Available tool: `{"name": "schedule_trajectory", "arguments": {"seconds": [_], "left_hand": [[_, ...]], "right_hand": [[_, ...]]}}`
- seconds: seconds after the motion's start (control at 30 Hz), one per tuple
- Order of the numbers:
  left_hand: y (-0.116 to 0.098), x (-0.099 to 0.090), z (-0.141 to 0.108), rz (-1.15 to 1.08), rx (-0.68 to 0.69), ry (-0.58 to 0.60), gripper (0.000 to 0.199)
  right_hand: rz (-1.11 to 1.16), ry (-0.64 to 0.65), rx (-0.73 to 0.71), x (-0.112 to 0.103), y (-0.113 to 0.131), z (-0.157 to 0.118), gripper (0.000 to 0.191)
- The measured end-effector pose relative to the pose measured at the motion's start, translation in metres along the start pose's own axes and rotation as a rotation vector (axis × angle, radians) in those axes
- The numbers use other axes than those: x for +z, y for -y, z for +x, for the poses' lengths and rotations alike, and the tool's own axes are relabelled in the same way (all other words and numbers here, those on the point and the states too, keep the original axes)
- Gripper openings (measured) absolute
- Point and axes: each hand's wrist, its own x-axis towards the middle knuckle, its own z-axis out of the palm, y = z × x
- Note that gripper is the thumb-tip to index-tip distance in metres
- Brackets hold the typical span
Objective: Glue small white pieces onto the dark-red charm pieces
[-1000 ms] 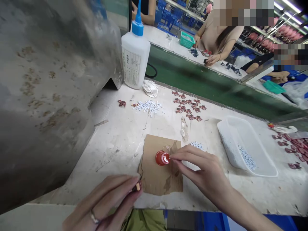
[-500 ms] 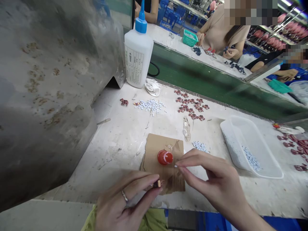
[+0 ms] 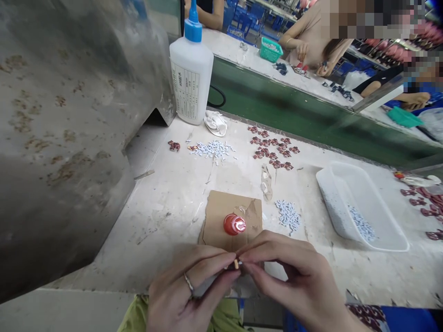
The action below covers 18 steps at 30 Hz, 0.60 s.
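My left hand [image 3: 187, 283] and my right hand [image 3: 289, 276] meet low in the view, just below a torn cardboard sheet [image 3: 216, 216]. Between the left thumb and forefinger sits a small dark piece with a pale tan end [image 3: 236, 264]. My right fingertips pinch the same piece, and my fingers hide most of it. A glossy red cap [image 3: 234, 224] stands on the cardboard just above my hands, touching neither. A ring circles one left finger.
A white glue bottle with a blue nozzle [image 3: 191, 78] stands beside a scratched metal machine housing [image 3: 69, 138]. Loose white pieces [image 3: 212, 150] and dark red pieces [image 3: 272, 150] lie on the bench. A white plastic tray [image 3: 346, 173] is right. Co-workers sit beyond a green conveyor belt [image 3: 277, 103].
My right hand has moved off the red cap and left to join my left hand at the small piece. The left hand has moved right, and a white pile is now uncovered.
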Motion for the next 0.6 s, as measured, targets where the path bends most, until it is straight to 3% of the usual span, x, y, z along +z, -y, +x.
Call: {"name": "schedule_trajectory", "arguments": {"seconds": [0.17, 0.33, 0.47, 0.6], "left_hand": [[-0.004, 0.003, -0.005, 0.051, 0.011, -0.075, 0.025], [-0.005, 0.004, -0.006, 0.014, -0.017, -0.095, 0.027], [-0.004, 0.004, -0.003, -0.051, 0.004, -0.075, 0.029], [-0.002, 0.006, -0.004, -0.101, -0.055, -0.099, 0.031]], "right_hand": [[-0.260, 0.072, -0.181, -0.003, 0.002, -0.010, 0.030], [-0.498, 0.050, -0.361, -0.005, -0.003, -0.028, 0.047], [-0.509, 0.094, -0.334, -0.006, 0.001, -0.027, 0.048], [-0.391, 0.015, -0.169, -0.004, 0.005, -0.021, 0.056]]}}
